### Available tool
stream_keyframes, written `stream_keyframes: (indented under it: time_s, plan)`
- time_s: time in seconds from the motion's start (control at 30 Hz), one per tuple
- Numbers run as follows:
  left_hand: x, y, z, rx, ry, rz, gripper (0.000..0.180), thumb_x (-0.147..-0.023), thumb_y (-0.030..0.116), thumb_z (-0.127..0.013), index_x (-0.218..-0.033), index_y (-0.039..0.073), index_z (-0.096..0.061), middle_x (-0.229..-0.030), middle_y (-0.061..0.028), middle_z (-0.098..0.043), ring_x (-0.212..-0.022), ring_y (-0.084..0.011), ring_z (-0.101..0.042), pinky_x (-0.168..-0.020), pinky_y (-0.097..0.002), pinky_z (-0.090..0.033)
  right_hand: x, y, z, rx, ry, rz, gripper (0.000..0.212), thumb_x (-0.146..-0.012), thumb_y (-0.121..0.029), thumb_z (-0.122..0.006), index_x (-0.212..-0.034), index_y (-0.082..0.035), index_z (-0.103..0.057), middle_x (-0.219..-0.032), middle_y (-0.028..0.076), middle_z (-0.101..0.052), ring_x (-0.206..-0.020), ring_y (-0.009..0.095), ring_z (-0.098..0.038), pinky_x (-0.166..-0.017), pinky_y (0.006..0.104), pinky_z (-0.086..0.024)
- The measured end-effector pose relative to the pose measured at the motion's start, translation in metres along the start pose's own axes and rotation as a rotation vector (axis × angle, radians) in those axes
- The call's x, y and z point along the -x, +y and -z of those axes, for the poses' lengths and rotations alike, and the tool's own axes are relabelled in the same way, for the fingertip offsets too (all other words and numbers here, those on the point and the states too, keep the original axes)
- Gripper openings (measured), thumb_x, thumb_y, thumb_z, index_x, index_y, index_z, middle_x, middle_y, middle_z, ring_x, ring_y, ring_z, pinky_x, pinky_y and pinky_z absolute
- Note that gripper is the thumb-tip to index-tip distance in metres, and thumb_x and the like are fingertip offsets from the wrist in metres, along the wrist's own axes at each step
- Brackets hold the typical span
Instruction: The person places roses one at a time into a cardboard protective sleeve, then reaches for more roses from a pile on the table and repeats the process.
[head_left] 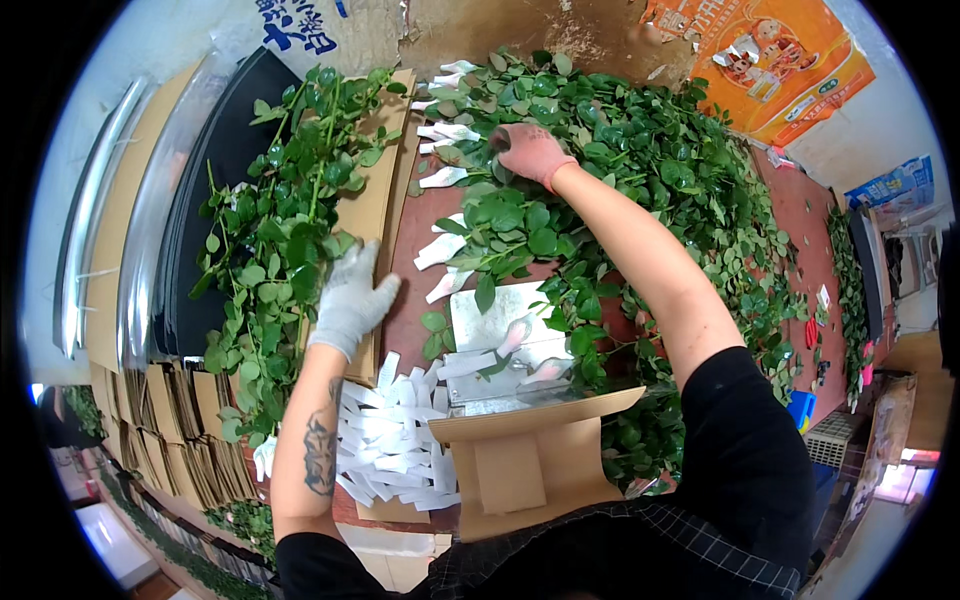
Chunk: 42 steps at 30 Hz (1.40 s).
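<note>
My left hand (pixel 355 295), in a pale grey glove, rests at the edge of a bundle of leafy rose stems (pixel 290 215), its thumb spread away and its fingers apart. That bundle lies along brown cardboard (pixel 385 180). Farther off, my right hand (pixel 535 152) in a pink glove is closed among the leaves, just behind several white-sleeved rosebuds (pixel 450 133); whatever its fingers grip is hidden. A big heap of leafy rose stems (pixel 640 140) spreads under and beyond my right forearm. Two sleeved rosebuds (pixel 515 335) lie over a metal plate (pixel 490 315) between my arms.
White paper strips (pixel 395 440) are piled near me, beside an open cardboard box (pixel 540 470). Black sheets (pixel 225 200) and clear plastic stand at the left, above folded cardboard (pixel 165 430). Red-handled scissors (pixel 811 333) lie on the reddish table (pixel 790 220) at right.
</note>
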<state>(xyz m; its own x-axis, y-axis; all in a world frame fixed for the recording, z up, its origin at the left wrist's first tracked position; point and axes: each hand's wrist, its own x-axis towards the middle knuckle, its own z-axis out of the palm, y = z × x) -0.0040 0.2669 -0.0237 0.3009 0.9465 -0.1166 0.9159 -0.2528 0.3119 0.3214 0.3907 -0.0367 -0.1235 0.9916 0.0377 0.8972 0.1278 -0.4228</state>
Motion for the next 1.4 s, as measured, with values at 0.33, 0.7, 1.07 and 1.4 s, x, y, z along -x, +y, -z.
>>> stream_keyframes:
  time_s: [0.33, 0.7, 1.07, 1.4]
  plan:
    - [0.014, 0.065, 0.027, -0.005, -0.063, -0.104, 0.042, -0.082, 0.033, -0.058, -0.116, 0.008, -0.059, -0.113, -0.0160, -0.061, -0.108, -0.0330, -0.056, -0.093, -0.0414, -0.044, -0.032, 0.002, -0.027, 0.502, -0.288, 0.124, 0.033, -0.077, -0.015, -0.054, -0.106, -0.004, -0.066, -0.110, 0.014, -0.066, -0.103, 0.026, -0.063, -0.088, 0.0359, -0.048]
    - [-0.005, 0.087, 0.016, 0.263, -0.139, -0.310, 0.039, -0.082, 0.028, -0.058, -0.113, 0.005, -0.062, -0.108, -0.0170, -0.063, -0.102, -0.0333, -0.059, -0.090, -0.0388, -0.046, 0.016, 0.039, 0.043, 0.231, -0.419, 0.181, 0.036, -0.069, -0.011, -0.058, -0.104, -0.013, -0.066, -0.102, 0.013, -0.066, -0.098, 0.030, -0.062, -0.085, 0.0372, -0.049]
    - [-0.059, 0.085, -0.033, -0.021, -0.060, -0.354, 0.067, -0.078, 0.041, -0.061, -0.133, 0.006, -0.046, -0.137, -0.0219, -0.043, -0.128, -0.0370, -0.041, -0.107, -0.0418, -0.032, 0.065, 0.034, 0.065, 0.415, -0.673, 0.272, 0.051, -0.065, -0.008, -0.060, -0.115, -0.017, -0.063, -0.103, 0.011, -0.067, -0.094, 0.027, -0.064, -0.087, 0.0351, -0.049]
    - [-0.067, 0.095, 0.032, 0.449, -0.236, -0.309, 0.063, -0.079, 0.045, -0.062, -0.127, 0.005, -0.052, -0.112, -0.0248, -0.061, -0.110, -0.0325, -0.058, -0.097, -0.0399, -0.042, 0.089, 0.037, 0.155, 0.352, -0.013, 0.476, 0.043, -0.069, -0.009, -0.063, -0.112, -0.009, -0.060, -0.110, 0.012, -0.058, -0.109, 0.031, -0.052, -0.100, 0.0379, -0.039]
